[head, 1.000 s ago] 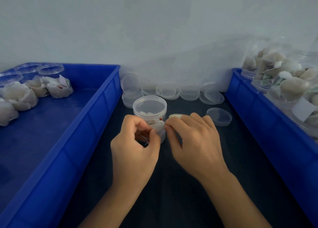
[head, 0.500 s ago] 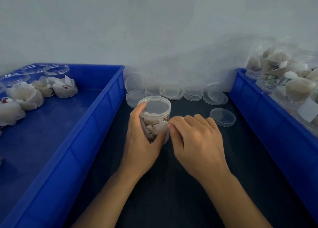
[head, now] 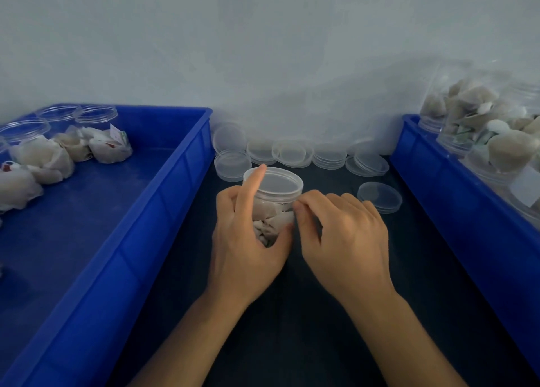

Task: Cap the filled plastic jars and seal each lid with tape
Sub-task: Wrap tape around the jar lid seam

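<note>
capped jar (head: 276,202) between hands | left hand (head: 245,240) grips jar | right hand (head: 344,240) pinches lid rim

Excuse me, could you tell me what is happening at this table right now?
A person is sealing a small clear plastic jar filled with pale wrapped pieces. The left hand holds the jar, index finger on its clear lid. The right hand works at the lid's rim; any tape is too faint to see. Loose clear lids lie behind, between two blue plastic crates.
</note>
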A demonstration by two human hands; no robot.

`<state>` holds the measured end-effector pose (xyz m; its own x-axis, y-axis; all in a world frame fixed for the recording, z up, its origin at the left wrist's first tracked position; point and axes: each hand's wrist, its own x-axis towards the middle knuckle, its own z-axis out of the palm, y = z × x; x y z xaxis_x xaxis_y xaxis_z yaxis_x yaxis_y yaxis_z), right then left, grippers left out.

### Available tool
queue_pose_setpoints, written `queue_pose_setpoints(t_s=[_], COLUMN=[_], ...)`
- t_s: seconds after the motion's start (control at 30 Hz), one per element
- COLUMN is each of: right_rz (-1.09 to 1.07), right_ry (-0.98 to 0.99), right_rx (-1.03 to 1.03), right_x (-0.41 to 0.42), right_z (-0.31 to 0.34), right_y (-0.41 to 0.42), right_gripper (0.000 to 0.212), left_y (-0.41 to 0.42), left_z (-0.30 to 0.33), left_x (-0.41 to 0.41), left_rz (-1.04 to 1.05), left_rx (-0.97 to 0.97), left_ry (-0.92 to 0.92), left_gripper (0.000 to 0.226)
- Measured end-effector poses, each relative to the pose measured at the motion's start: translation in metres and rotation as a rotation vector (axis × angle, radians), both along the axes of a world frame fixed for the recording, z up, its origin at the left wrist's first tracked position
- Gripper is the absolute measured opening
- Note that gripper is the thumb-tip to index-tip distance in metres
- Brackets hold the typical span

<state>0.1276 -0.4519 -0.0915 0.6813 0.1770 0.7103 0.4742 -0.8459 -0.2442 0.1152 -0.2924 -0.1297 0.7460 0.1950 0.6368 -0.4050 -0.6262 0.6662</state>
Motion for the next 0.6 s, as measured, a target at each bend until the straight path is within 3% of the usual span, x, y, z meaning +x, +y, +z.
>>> queue_pose_setpoints(t_s=[0.6], right_rz=[0.022], right_ry=[-0.054], right_rx=[0.015], right_x=[-0.0004], right_z=[0.0018], right_y=[-0.0007], right_gripper=[0.027], left_y=[-0.0017], left_z=[0.001], left_x=[-0.0001], left_rz=[-0.007], left_rx=[-0.025], left_ry=[0.005], left_gripper=[0.095])
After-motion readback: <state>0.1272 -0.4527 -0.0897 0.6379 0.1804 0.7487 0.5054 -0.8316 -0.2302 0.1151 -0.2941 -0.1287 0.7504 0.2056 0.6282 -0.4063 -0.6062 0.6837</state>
